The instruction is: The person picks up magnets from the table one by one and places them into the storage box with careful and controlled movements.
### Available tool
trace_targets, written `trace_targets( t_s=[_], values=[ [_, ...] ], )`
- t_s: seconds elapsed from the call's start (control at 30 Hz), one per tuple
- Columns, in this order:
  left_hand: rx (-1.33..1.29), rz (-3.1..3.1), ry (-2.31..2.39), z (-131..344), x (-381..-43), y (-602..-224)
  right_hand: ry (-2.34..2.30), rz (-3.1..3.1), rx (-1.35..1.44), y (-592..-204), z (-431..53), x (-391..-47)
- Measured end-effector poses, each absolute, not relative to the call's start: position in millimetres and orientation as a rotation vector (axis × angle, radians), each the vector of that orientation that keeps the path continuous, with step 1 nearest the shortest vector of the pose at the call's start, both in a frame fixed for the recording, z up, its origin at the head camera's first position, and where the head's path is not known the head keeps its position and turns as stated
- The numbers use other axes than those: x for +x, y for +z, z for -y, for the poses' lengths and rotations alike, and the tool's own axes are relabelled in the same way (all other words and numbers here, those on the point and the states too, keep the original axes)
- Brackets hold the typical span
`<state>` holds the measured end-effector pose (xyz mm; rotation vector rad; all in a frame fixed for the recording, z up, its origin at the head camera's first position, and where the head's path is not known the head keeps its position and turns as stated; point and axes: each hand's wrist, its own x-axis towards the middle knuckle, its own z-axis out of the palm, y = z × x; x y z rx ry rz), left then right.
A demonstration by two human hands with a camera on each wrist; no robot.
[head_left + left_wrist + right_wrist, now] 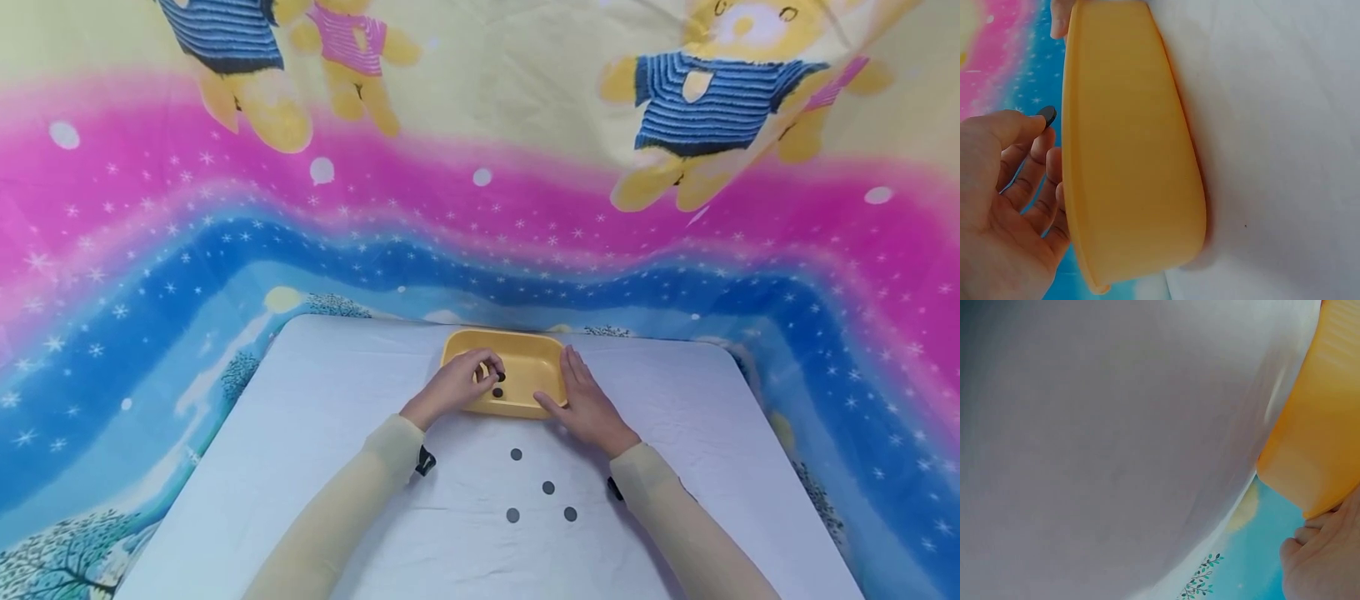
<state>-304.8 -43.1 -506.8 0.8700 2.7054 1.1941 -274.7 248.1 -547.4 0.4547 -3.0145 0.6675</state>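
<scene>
Showed bright, even light in the head view, with faint shadows beside the beige sleeves (345,500) on the white-covered bench (330,383). Shaded softly along the foot of the yellow plastic tub (1129,144) in the left wrist view. Looked dim, grey and soft-edged in the right wrist view, darkest at upper left.

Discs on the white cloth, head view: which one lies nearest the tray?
The topmost disc of those four in the head view; the other three lie farther down, away from the tray.
</scene>
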Motion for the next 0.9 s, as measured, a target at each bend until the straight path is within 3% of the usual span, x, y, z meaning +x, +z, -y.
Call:
trace_targets(
  t_s=[0.9],
  values=[
    [0.775,-2.639,1.082,24,-340,-510,0.678,3.007,0.458,-544,-247,-272]
  ],
)
